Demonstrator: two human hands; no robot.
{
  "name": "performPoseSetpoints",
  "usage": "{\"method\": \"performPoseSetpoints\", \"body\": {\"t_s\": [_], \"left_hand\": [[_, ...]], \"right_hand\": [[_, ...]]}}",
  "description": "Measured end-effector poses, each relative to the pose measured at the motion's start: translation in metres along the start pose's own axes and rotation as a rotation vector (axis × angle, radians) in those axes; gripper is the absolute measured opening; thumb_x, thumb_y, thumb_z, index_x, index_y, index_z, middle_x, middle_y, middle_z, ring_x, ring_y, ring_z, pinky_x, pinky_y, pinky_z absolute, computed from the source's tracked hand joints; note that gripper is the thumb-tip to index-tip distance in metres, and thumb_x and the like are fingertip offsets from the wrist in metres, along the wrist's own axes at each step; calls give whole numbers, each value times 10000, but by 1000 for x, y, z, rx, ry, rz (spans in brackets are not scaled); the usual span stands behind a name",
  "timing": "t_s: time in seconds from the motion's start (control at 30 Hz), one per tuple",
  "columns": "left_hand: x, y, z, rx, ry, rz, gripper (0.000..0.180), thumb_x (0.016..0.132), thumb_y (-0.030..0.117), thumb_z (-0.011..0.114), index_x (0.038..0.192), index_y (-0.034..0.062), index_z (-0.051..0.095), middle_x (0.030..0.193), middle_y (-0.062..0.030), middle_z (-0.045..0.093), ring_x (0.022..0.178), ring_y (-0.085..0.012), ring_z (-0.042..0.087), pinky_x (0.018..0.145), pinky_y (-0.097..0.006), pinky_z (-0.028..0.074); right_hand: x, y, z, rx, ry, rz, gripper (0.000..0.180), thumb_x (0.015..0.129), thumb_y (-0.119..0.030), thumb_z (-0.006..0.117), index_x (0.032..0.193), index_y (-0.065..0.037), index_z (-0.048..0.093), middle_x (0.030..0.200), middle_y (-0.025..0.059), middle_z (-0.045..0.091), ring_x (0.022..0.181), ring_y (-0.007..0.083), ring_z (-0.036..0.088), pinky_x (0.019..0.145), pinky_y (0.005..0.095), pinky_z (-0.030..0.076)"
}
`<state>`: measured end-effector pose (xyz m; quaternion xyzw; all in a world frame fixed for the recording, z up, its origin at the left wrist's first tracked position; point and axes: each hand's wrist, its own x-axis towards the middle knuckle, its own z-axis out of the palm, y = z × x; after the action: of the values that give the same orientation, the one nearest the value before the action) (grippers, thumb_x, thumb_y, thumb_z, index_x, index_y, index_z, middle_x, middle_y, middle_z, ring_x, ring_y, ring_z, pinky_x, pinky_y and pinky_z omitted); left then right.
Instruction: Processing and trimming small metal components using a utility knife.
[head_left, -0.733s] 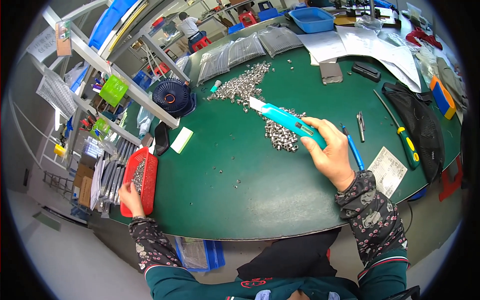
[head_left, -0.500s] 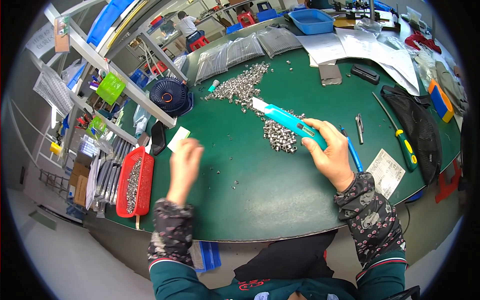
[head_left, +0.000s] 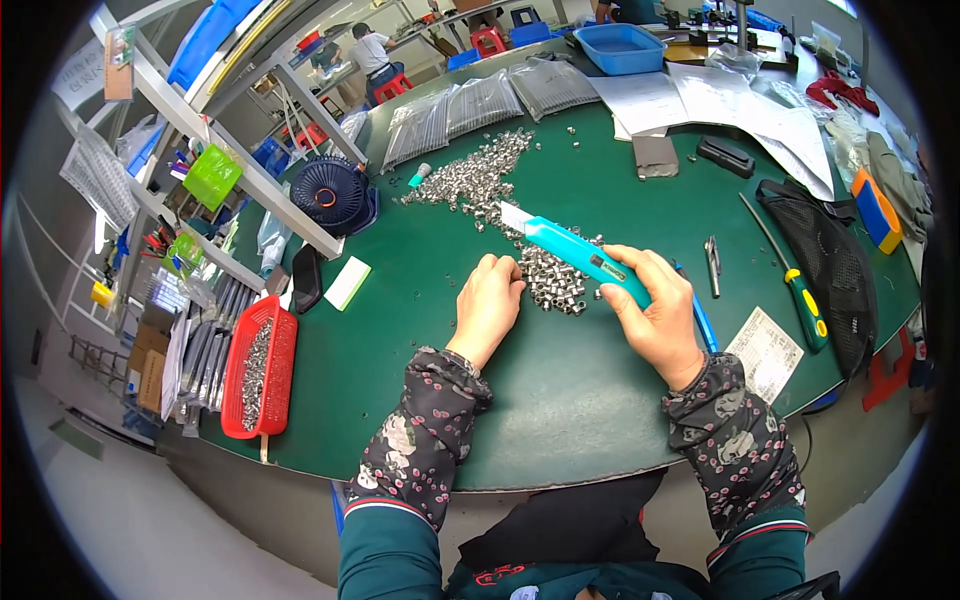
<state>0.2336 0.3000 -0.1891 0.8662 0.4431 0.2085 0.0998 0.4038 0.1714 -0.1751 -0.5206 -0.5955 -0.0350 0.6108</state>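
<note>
My right hand (head_left: 655,315) grips a teal utility knife (head_left: 570,250), its blade pointing up-left over a small heap of little metal cylinders (head_left: 552,280) on the green table (head_left: 420,380). My left hand (head_left: 488,305) lies palm down at the heap's left edge, fingertips touching the parts. Whether it holds any of them is hidden. A larger scatter of the same metal parts (head_left: 480,178) stretches further back.
A red basket (head_left: 260,368) with metal parts sits at the table's left edge, near a black phone (head_left: 306,278) and a white pad (head_left: 347,283). A blue pen (head_left: 700,320), tweezers (head_left: 711,262), a green-handled screwdriver (head_left: 800,295), a paper slip (head_left: 768,352) and a black mesh bag (head_left: 830,250) lie to the right.
My left hand has come from the red basket at the left edge across the table to the small heap. The right hand and knife have stayed put.
</note>
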Motion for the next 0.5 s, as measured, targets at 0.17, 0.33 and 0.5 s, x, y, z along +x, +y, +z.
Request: {"method": "performPoseSetpoints", "body": {"t_s": [0.17, 0.33, 0.5], "left_hand": [[-7, -14, -1, -91, 125, 78, 86, 810, 88, 601, 856, 33, 555, 884, -76, 587, 714, -203, 569, 630, -332, 455], [-33, -12, -30, -960, -77, -321, 55, 853, 72, 582, 870, 27, 556, 884, -53, 612, 617, -70, 499, 548, -216, 425], [-49, -26, -30, -1379, 4, -399, 159, 860, 86, 593, 999, 31, 538, 830, -26, 572, 584, -41, 458, 496, -167, 404]], "right_hand": [[-1, -2, 0, 7, -15, 6, 295, 730, -80, 659, 1012, -23, 592, 779, 129, 580, 666, 286, 579, 577, 336, 449], [-3, 0, 1, 11, -37, 15, 295, 728, -79, 659, 1012, -28, 594, 772, 126, 577, 655, 281, 573, 568, 338, 444], [-6, -4, 3, 20, -129, 16, 298, 724, -83, 659, 1011, -32, 598, 796, 130, 591, 680, 293, 585, 586, 343, 454]]}}
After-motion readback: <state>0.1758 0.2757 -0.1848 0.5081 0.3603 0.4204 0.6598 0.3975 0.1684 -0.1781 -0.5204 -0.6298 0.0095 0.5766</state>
